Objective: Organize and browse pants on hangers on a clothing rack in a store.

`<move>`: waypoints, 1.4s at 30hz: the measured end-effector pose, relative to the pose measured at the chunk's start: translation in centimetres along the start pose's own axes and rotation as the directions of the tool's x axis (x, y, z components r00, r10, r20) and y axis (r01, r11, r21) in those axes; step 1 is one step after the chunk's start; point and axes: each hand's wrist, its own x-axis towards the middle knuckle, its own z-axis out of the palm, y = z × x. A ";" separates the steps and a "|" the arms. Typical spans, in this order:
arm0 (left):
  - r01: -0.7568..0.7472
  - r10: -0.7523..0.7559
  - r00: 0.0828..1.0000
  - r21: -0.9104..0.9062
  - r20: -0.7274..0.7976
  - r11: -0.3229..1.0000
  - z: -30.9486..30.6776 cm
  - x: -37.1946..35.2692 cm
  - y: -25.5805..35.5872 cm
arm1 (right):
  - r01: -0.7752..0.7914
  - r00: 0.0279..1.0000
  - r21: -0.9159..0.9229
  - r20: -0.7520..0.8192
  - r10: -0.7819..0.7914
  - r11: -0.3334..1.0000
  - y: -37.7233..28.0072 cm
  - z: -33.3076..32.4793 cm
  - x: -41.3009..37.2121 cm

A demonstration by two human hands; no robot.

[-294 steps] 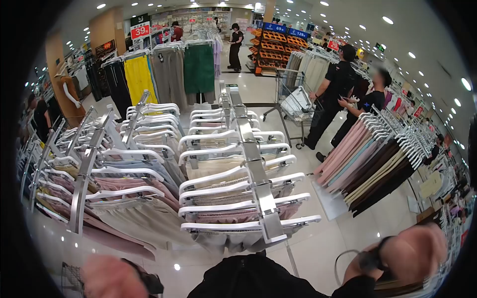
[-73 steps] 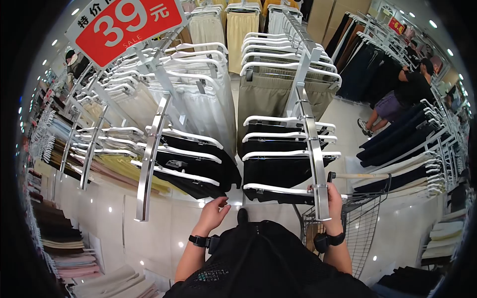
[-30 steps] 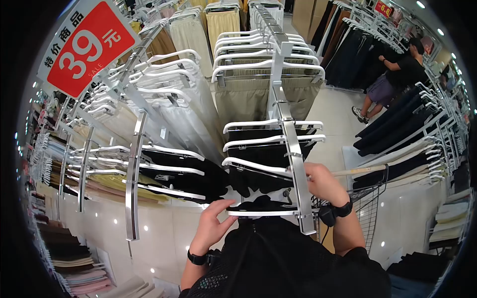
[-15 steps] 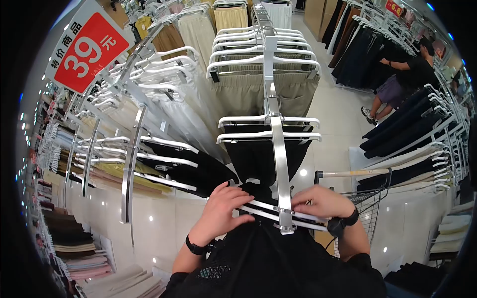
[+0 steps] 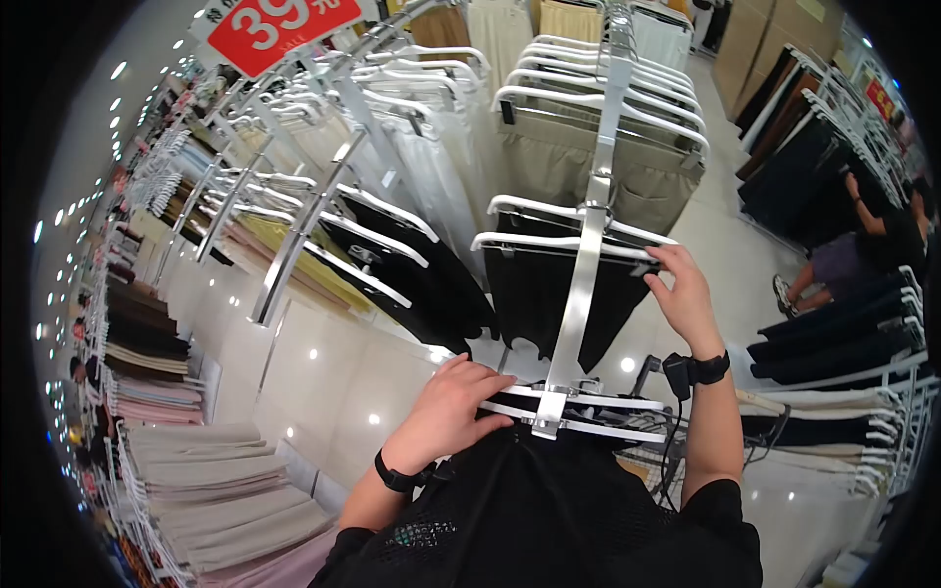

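Note:
My left hand is closed around the left ends of two white hangers at the near tip of the metal rail. Dark cloth hangs at these hangers, mostly hidden by the rail and my black top. Farther along the rail, my right hand pinches the right clip end of another white clip hanger. Black trousers hang from that hanger. Just behind it is one more white hanger with black cloth.
Khaki trousers hang farther back on the rail. To the left are racks of white trousers and black garments, under a red price sign. A cart handle is at right, and a person sits beyond.
My right hand has left the near hangers and reached forward to the end of a farther hanger with black trousers. My left hand stays at the near hangers. The view has turned.

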 end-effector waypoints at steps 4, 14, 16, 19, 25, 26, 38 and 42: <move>0.018 -0.014 0.999 0.117 -0.031 0.993 0.0 -0.3 0.2 | 0.061 0.997 -0.203 0.049 -0.052 0.977 0.1 0.2 0.3; 0.001 0.027 0.985 0.159 -0.171 0.987 1.8 0.3 -0.9 | 0.018 0.935 0.141 0.350 -0.067 0.990 -1.0 0.2 -4.7; 0.032 -0.005 0.978 0.128 -0.209 0.991 2.0 0.2 -1.2 | -0.047 0.892 0.260 0.446 -0.077 0.964 -1.9 -1.0 -6.1; 0.068 -0.020 0.958 0.158 -0.287 0.985 1.5 0.5 0.0 | -0.110 0.813 0.375 0.566 -0.134 0.921 -3.4 -2.6 -8.0; -0.027 0.069 0.984 0.247 -0.162 0.969 1.1 0.8 0.2 | -0.206 0.685 0.383 0.714 -0.148 0.900 -5.2 -4.0 -10.1; -0.037 0.069 0.990 0.245 -0.122 0.969 1.3 0.8 0.0 | -0.209 0.684 0.386 0.715 -0.148 0.899 -5.1 -3.9 -10.2; -0.041 0.071 0.986 0.195 -0.148 0.980 1.6 0.1 0.7 | -0.012 0.984 0.150 -0.172 0.038 0.989 1.7 -2.3 -0.8; -0.036 0.070 0.983 0.190 -0.171 0.981 2.0 -0.6 0.7 | -0.036 0.993 0.042 -0.115 0.041 0.998 4.7 -0.8 1.0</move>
